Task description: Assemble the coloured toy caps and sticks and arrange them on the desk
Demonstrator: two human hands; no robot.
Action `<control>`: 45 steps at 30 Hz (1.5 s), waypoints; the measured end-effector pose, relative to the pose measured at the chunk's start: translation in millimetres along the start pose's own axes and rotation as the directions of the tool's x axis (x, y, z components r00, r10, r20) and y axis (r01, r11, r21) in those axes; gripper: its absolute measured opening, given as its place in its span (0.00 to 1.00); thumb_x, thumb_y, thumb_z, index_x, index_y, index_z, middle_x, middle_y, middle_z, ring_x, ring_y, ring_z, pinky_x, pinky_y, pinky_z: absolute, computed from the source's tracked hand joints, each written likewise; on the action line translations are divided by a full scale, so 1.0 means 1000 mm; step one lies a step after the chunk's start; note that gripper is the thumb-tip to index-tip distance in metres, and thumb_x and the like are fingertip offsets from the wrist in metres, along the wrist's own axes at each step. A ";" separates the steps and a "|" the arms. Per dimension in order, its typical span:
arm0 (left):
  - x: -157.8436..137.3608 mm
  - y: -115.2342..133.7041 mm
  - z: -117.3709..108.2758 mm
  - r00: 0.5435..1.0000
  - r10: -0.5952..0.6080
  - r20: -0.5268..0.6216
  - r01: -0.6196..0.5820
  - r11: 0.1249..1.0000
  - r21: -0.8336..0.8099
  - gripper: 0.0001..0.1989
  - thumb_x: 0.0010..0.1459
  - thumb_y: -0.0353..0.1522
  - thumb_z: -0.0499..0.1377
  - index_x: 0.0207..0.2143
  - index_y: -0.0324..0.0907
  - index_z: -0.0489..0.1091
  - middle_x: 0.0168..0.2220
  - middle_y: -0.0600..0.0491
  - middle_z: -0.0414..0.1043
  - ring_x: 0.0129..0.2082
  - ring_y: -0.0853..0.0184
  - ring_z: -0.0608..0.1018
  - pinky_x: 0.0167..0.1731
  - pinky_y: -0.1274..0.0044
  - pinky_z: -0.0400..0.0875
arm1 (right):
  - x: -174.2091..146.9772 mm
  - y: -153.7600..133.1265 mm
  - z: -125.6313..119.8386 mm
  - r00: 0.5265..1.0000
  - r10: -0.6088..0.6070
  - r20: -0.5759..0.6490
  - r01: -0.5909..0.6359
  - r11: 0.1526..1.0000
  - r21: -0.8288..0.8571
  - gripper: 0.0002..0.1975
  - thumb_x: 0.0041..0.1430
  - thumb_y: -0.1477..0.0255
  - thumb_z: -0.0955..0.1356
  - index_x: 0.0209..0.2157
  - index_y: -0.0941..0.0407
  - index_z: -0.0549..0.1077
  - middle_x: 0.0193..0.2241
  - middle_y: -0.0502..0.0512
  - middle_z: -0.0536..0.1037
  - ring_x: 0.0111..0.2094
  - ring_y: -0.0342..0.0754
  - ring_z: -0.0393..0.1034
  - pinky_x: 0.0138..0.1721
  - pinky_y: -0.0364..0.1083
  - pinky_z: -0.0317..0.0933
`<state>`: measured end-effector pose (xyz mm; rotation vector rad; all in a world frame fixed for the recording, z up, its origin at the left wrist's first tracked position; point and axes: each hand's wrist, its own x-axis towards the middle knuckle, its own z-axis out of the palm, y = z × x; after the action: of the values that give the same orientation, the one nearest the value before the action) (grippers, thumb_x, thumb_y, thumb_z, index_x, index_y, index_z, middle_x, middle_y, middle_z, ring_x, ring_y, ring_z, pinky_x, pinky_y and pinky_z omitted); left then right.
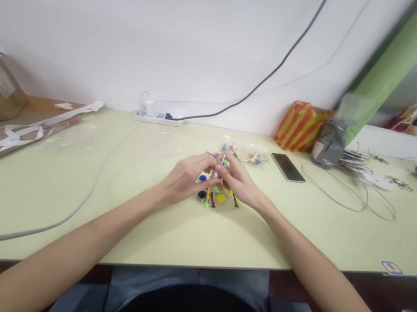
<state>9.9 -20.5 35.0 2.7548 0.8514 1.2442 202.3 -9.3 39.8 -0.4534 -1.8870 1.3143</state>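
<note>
Left of the phone (288, 168), the work looks under way rather than finished: a small white piece (223, 160) is up between the hands, while other parts lie loose. Also left of the phone, but nearer the person, sit a blue disc (202, 178), a black disc (202, 196), a yellow disc (221, 199) and several coloured sticks (212, 201), partly under the hands. Just left of the phone, a clear bag (265, 152) holds more coloured bits (255, 159), so some supply seems unused. No complete item can be made out. The left hand (191, 175) is curled nearly closed, its fingertips pinching the white piece; the right hand (238, 179), on the phone's side, pinches it too. Its exact shape is hidden by the fingers.
</note>
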 end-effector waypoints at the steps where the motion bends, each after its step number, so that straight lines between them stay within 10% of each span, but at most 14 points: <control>1: 0.000 0.001 0.000 1.000 -0.001 0.011 0.001 1.000 -0.009 0.08 0.67 0.37 0.58 0.43 0.41 0.68 0.35 0.52 0.70 0.34 0.67 0.73 0.36 0.74 0.68 | 0.000 -0.001 -0.003 1.000 0.004 0.023 -0.004 1.000 -0.006 0.19 0.67 0.53 0.65 0.38 0.52 0.57 0.29 0.46 0.70 0.23 0.42 0.71 0.19 0.40 0.54; 20: 0.003 0.012 0.002 0.997 0.071 0.005 -0.071 0.994 -0.078 0.04 0.66 0.33 0.58 0.38 0.41 0.68 0.29 0.55 0.68 0.27 0.70 0.72 0.30 0.78 0.67 | -0.003 -0.017 -0.047 0.942 0.219 0.254 -0.223 0.975 -0.014 0.18 0.66 0.53 0.65 0.37 0.53 0.60 0.13 0.38 0.60 0.12 0.39 0.50 0.16 0.39 0.42; 23: 0.002 0.008 -0.003 0.997 0.077 -0.003 -0.077 0.996 -0.048 0.05 0.66 0.34 0.58 0.38 0.41 0.67 0.29 0.55 0.69 0.27 0.71 0.71 0.30 0.78 0.67 | -0.007 -0.014 -0.072 0.935 0.317 0.156 -0.297 0.945 -0.141 0.18 0.66 0.53 0.64 0.37 0.54 0.60 0.17 0.44 0.71 0.12 0.40 0.55 0.15 0.39 0.45; 28: 0.001 0.002 -0.006 0.996 0.084 -0.001 -0.084 0.996 0.029 0.07 0.66 0.36 0.59 0.38 0.41 0.67 0.28 0.56 0.67 0.26 0.71 0.71 0.29 0.78 0.66 | -0.008 0.002 -0.089 0.812 0.537 -0.229 -0.545 0.557 -0.627 0.19 0.68 0.61 0.62 0.26 0.57 0.65 0.20 0.57 0.79 0.16 0.42 0.68 0.25 0.40 0.60; 32: 0.002 0.002 -0.007 0.994 0.107 0.013 -0.107 0.991 0.074 0.07 0.67 0.36 0.59 0.38 0.41 0.67 0.28 0.56 0.68 0.26 0.70 0.71 0.29 0.78 0.66 | -0.007 0.006 -0.081 0.725 0.657 -0.206 -0.534 0.348 -0.771 0.24 0.66 0.66 0.61 0.17 0.58 0.68 0.20 0.60 0.79 0.18 0.45 0.70 0.32 0.44 0.65; 37: 0.004 0.000 -0.009 0.994 0.110 -0.013 -0.108 0.989 0.105 0.10 0.66 0.39 0.59 0.38 0.42 0.68 0.27 0.55 0.68 0.26 0.70 0.72 0.29 0.78 0.67 | -0.010 -0.005 -0.087 0.624 0.777 -0.088 -0.564 0.369 -0.739 0.21 0.65 0.62 0.63 0.21 0.58 0.70 0.21 0.60 0.80 0.17 0.44 0.65 0.27 0.45 0.62; 45: 0.003 -0.001 -0.005 0.992 0.122 0.030 -0.125 0.987 0.100 0.08 0.67 0.37 0.58 0.38 0.42 0.69 0.27 0.55 0.68 0.26 0.70 0.71 0.29 0.78 0.66 | -0.013 -0.002 -0.100 0.677 0.733 0.063 -0.473 0.499 -0.726 0.06 0.54 0.69 0.71 0.28 0.57 0.73 0.24 0.53 0.79 0.24 0.44 0.67 0.26 0.42 0.57</control>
<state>7.2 -19.2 40.6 2.9382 0.7744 1.2159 287.3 44.1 53.4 -1.4851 -2.6633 1.1337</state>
